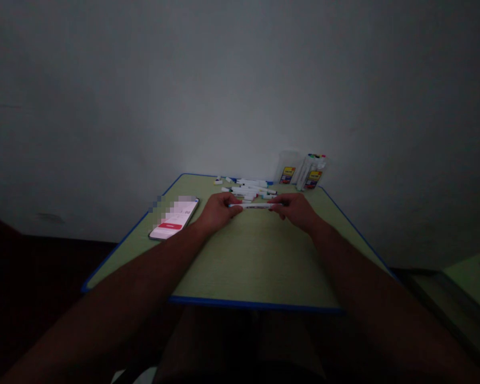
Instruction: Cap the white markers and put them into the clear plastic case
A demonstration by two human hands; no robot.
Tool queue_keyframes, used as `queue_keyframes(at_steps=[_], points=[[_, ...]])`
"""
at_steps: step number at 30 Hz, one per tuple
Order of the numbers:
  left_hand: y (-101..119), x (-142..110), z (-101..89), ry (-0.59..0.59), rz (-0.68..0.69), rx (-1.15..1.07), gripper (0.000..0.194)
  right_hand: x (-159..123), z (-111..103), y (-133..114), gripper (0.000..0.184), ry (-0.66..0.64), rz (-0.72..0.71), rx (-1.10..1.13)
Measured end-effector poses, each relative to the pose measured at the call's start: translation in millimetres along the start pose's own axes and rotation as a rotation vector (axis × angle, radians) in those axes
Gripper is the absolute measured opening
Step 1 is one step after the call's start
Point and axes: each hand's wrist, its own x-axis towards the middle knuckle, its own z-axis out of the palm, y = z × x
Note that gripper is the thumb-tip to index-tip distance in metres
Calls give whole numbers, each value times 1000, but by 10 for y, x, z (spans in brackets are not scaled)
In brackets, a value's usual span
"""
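Observation:
A white marker (256, 206) lies level between my two hands, just above the table (248, 266). My left hand (221, 210) pinches its left end, and my right hand (294, 209) grips the right end. Right behind the fingers is a loose pile of white markers (250, 184) with caps of several colours. A few small loose caps (218, 182) lie at the pile's left. The fingertips partly cover the marker's ends, so the cap details there are hard to make out.
Against the wall (240, 85) stand a clear pouch (288, 168) with a yellow label and a second pouch (312, 173) holding several markers. A lit phone (174, 218) lies on the table's left side. Blue edging (256, 305) runs round the tabletop.

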Motion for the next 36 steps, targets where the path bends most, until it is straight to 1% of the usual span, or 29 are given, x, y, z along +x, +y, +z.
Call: queue_keyframes(at_steps=[4, 16, 22, 26, 29, 32, 36], points=[[15, -10, 9, -15, -11, -9, 10, -4, 1, -17, 27, -6, 8, 7], [-37, 1, 25, 16, -26, 3, 11, -16, 12, -99, 21, -18, 29, -2], [-94, 30, 39, 12, -39, 8, 12, -7, 13, -79, 21, 2, -7, -56], [-79, 28, 42, 13, -49, -6, 14, -3, 19, -72, 21, 18, -38, -71], [-44, 12, 26, 11, -29, 11, 13, -2, 22, -68, 21, 32, -53, -77], [-35, 8, 15, 5, 0, 78, 11, -3, 22, -52, 23, 22, -55, -95], [-86, 48, 38, 42, 98, 180, 11, 0, 9, 4, 29, 3, -16, -73]])
